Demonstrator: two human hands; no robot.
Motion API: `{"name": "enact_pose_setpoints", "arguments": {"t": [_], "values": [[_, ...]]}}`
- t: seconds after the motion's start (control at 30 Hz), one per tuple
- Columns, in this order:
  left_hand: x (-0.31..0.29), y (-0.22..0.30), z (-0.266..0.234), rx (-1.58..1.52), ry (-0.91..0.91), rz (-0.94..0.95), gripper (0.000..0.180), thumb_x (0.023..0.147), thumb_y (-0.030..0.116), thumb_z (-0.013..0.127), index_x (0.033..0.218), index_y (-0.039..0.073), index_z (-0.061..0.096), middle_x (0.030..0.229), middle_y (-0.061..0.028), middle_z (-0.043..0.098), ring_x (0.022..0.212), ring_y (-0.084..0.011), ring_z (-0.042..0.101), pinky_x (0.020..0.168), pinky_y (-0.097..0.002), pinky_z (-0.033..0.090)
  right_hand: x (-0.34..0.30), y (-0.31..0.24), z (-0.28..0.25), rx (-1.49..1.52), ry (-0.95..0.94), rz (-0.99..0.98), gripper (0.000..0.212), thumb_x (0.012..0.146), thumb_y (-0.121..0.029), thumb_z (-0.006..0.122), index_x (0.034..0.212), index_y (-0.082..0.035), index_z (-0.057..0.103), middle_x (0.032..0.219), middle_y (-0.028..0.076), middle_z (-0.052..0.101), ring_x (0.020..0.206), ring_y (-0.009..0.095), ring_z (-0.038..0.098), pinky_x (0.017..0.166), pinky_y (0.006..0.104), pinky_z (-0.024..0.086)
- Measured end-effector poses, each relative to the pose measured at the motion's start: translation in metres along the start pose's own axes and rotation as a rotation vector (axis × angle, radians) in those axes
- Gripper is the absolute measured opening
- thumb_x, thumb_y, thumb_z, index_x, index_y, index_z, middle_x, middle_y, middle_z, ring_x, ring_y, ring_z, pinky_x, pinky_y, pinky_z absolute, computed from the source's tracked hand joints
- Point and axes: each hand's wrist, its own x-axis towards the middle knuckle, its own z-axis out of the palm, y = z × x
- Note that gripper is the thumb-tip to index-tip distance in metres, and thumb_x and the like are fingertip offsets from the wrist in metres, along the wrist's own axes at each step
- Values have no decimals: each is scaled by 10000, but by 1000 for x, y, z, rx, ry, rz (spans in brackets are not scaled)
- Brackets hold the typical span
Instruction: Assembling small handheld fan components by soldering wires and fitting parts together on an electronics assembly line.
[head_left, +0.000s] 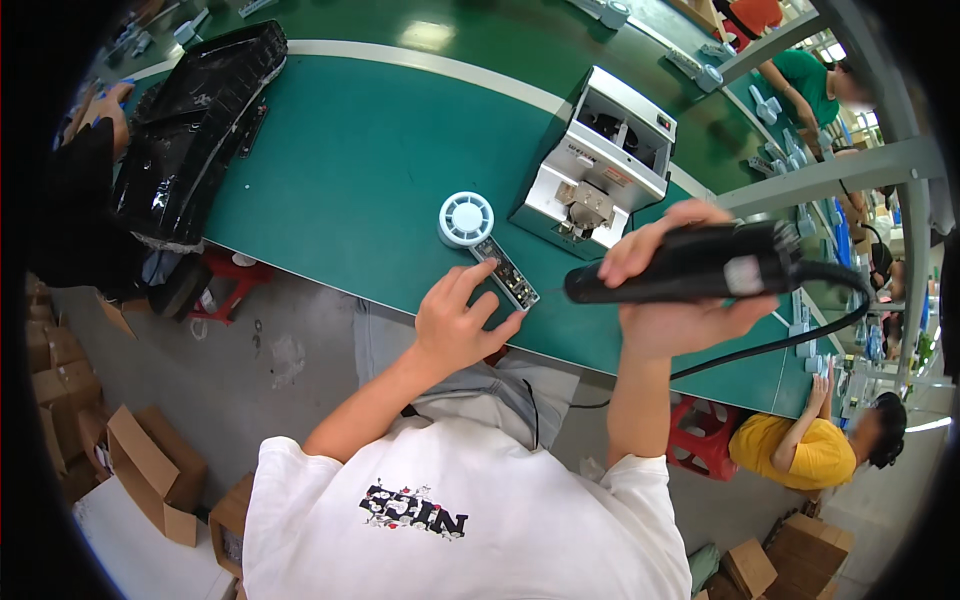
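A light-blue handheld fan [467, 218] lies on the green table, its round head pointing away from me. The handle is uncovered and shows a circuit board [507, 275]. My left hand [458, 318] holds the handle, a fingertip on the board and the thumb near its lower end. Wrapped in my right hand [668, 320] is a black electric screwdriver [690, 265], held nearly level above the table. Its thin bit points left toward the lower end of the handle, and I cannot tell if it touches. A black cord [835, 318] trails from its back.
A silver screw feeder machine [605, 165] stands beyond the screwdriver. At the left lies a black plastic-wrapped tray [190, 130], close to another person's hand [112, 115]. Cardboard boxes [150, 465] and red stools [703, 440] stand on the floor. A person in yellow [795, 450] sits at right.
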Motion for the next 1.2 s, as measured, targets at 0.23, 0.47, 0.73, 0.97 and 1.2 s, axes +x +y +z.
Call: {"name": "enact_pose_setpoints", "arguments": {"t": [0.23,0.47,0.73,0.97,1.2], "values": [[1,3,0,1,-5,1,387,595,183,872,623,50,509,1129,-161,646,748,-254,636,575,-327,507,73,-3,15,-387,280,-121,943,806,-907,246,959,-23,537,611,92,521,488,196,507,467,302,442],[0,1,-4,6,9,-5,412,607,190,872,616,52,484,1137,-164,651,745,-258,650,581,-332,515,62,10,23,-343,279,29,966,743,-952,288,952,-37,517,588,84,513,459,189,496,443,295,432],[-3,-3,-2,-57,27,-17,352,654,213,835,659,51,523,1167,-154,644,770,-318,659,655,-378,553,31,26,61,41,112,12,1003,758,-929,316,1047,6,537,620,139,561,492,249,547,475,359,479],[-3,-2,-2,-58,29,-14,342,658,218,826,660,45,530,1162,-164,649,778,-334,666,673,-389,562,22,52,66,-98,86,100,1031,740,-941,329,1063,21,511,643,146,580,517,228,566,514,322,492],[-1,-3,-2,-47,25,-9,341,658,222,821,654,39,533,1158,-171,653,783,-332,661,671,-387,557,19,52,74,-224,58,118,1035,686,-961,405,1041,8,486,648,133,561,531,235,567,534,342,507]]}}
